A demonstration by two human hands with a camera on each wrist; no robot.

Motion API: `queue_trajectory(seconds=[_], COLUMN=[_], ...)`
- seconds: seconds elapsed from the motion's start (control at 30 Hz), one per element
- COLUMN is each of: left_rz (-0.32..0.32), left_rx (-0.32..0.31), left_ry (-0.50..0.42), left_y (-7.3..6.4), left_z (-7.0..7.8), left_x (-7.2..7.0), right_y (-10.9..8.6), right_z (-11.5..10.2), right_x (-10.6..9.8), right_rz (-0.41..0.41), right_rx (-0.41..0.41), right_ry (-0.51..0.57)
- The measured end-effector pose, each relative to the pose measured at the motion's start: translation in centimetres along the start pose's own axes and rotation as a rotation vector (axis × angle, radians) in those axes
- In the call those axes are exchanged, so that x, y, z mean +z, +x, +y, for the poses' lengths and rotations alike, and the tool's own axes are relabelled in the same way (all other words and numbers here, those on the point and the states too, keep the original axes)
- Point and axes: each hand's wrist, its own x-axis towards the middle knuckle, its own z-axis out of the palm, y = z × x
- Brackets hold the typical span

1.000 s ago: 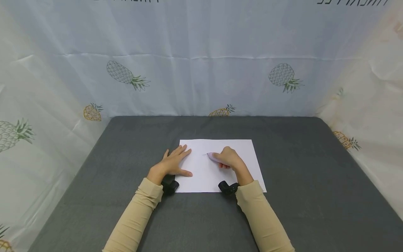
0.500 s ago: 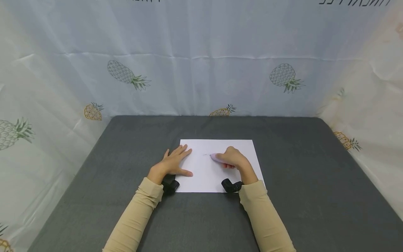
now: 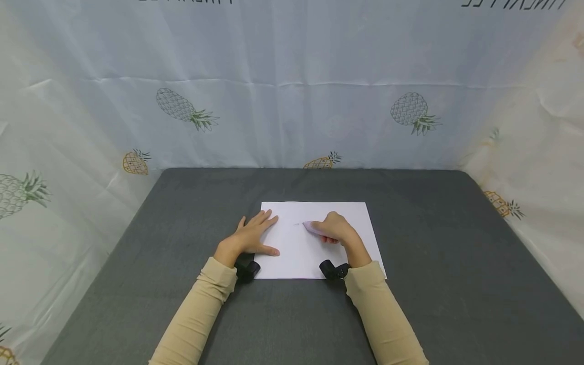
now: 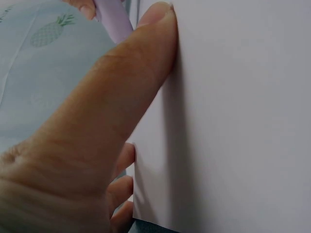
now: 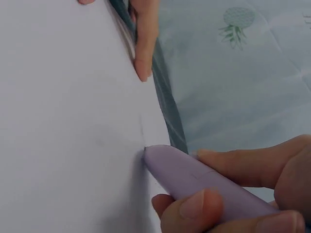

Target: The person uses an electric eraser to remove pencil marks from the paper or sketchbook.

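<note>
A white sheet of paper (image 3: 292,258) lies on the dark table. My left hand (image 3: 251,234) rests with spread, straight fingers on its left side; in the left wrist view the thumb (image 4: 141,58) lies against the sheet. Over the right half, my right hand (image 3: 337,229) grips what looks like a lilac utility knife (image 5: 199,179), a thick rounded body with a tiny dark tip. That tip touches or nearly touches the paper, left of the hand. A short, faint line (image 3: 296,224) shows on the sheet just left of the tip; whether it is a cut or a drawn mark, I cannot tell.
The dark grey tabletop (image 3: 292,319) stretches around the sheet on all sides. Behind it hangs a pale curtain (image 3: 292,116) printed with pineapples. Black wrist cameras, such as the right one (image 3: 333,269), sit close above the paper's near edge.
Compared with a second ago, my right hand and the lilac utility knife are slightly further right, having slid right and then back left a little. My left hand stays in place.
</note>
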Motion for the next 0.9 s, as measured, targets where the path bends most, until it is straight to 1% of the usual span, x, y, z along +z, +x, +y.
queue_trajectory(seconds=[0.1,0.27,0.47,0.53,0.7,0.9], left_rz=[0.002,-0.003,-0.006,-0.008,-0.005,-0.009], left_rx=[-0.001,0.0,0.0,-0.002,-0.005,-0.002], left_ry=[-0.002,-0.001,0.001,0.001,-0.001,0.001], left_y=[-0.01,0.0,0.03,0.03,-0.08,-0.11], left_z=[0.0,0.01,0.08,0.12,0.14,0.18], left_x=[-0.02,0.03,0.03,0.01,-0.11,-0.17], right_y=[-0.1,-0.09,-0.05,-0.15,0.1,0.06], right_z=[-0.02,0.19,0.4,0.51,0.47,0.38], right_x=[-0.12,-0.38,-0.56,-0.79,-0.52,-0.42], right_rz=[-0.004,-0.009,-0.006,-0.014,-0.022,-0.017], right_rx=[0.001,0.035,0.035,0.04,0.015,0.005], right_ry=[0.005,0.004,-0.006,0.009,0.048,0.038])
